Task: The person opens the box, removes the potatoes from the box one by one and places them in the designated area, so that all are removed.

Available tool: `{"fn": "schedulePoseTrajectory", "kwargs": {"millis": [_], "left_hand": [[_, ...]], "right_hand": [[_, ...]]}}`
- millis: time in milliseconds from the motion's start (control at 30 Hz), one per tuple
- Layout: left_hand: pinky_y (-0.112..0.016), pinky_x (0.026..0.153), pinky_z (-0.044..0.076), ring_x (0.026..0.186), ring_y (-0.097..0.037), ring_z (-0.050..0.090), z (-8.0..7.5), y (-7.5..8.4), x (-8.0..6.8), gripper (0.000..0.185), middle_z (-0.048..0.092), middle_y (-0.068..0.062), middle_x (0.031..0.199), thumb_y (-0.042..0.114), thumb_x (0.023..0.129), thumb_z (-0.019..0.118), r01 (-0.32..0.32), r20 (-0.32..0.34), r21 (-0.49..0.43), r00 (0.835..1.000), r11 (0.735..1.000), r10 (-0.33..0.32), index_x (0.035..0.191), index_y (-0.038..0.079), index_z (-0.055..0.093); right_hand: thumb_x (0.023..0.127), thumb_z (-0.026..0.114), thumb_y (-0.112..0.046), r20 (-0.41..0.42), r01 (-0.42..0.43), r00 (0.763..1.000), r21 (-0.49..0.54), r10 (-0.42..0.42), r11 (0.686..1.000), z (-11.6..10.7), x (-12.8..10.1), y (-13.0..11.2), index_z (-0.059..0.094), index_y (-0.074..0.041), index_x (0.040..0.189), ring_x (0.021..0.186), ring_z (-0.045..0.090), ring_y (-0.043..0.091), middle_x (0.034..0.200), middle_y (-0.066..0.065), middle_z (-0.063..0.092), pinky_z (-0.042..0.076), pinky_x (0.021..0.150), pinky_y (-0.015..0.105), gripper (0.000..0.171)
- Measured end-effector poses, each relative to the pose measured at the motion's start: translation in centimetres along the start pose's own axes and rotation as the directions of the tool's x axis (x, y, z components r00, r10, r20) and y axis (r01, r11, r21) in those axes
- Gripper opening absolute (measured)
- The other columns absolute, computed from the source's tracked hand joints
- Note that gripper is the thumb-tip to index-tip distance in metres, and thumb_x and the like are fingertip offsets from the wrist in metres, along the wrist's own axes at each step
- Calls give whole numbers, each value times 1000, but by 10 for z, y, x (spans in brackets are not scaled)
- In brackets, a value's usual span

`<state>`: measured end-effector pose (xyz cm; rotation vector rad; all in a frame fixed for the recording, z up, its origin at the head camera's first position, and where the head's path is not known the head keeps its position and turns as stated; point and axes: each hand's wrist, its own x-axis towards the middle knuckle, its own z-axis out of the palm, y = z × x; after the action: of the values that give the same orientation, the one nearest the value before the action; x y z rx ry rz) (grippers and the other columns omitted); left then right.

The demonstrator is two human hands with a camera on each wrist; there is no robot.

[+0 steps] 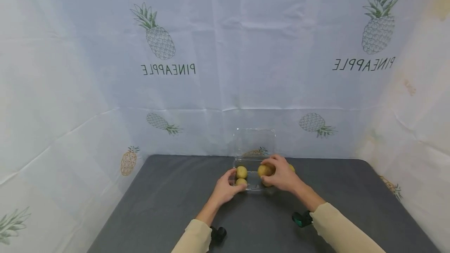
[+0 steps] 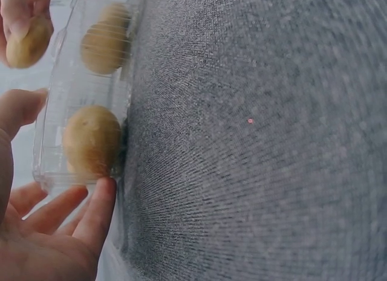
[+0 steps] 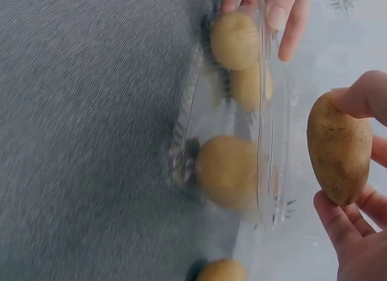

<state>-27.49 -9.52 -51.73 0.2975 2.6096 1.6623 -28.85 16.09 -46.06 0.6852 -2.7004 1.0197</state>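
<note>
A clear plastic clamshell container (image 1: 256, 186) stands with its lid (image 1: 254, 139) raised at the back. Two potatoes (image 1: 241, 172) sit in its left part, and another potato (image 3: 227, 172) lies toward its right end. My left hand (image 1: 225, 186) holds the container's left end, thumb at the rim and fingertips against the end wall. Between thumb and fingers, my right hand (image 1: 283, 175) pinches a potato (image 3: 340, 148) above the container's right part. Outside the container, past its right end, is one more potato (image 3: 222, 271), mostly hidden behind my right hand in the head view.
The dark grey table (image 1: 175, 202) runs up to a white cloth backdrop (image 1: 225, 50) printed with pineapples, just behind the lid. Cloth also hangs at both sides. Dark wrist devices (image 1: 301, 219) sit under the sleeves.
</note>
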Motion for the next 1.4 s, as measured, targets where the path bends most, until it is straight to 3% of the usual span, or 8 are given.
{"fn": "schedulePoseTrajectory", "kwargs": {"millis": [633,1067,1400], "left_hand": [[-51,90,53,120,-37,59,-4,-1,2,77,53,-19,143,35,89,78,11,11,5,1000,1000,-11,152,6,45],[-50,89,54,119,-34,60,-3,0,1,76,54,-17,142,35,88,78,16,6,1,1000,1000,-16,151,7,46],[-50,89,54,120,-34,59,0,1,-2,77,54,-17,142,37,89,78,21,7,14,1000,1000,-21,152,7,45]], "right_hand": [[85,83,-19,-41,15,999,-36,-16,999,-37,-20,31,70,-5,122,97,55,26,115,11,58,51,74,41,42],[87,81,-19,-97,-44,995,-65,37,997,-58,-31,58,69,-1,122,94,56,28,113,15,57,50,74,45,41],[90,79,-25,-120,-137,984,-48,130,989,-65,-40,84,67,-1,127,100,57,34,120,21,57,49,76,49,46]]}}
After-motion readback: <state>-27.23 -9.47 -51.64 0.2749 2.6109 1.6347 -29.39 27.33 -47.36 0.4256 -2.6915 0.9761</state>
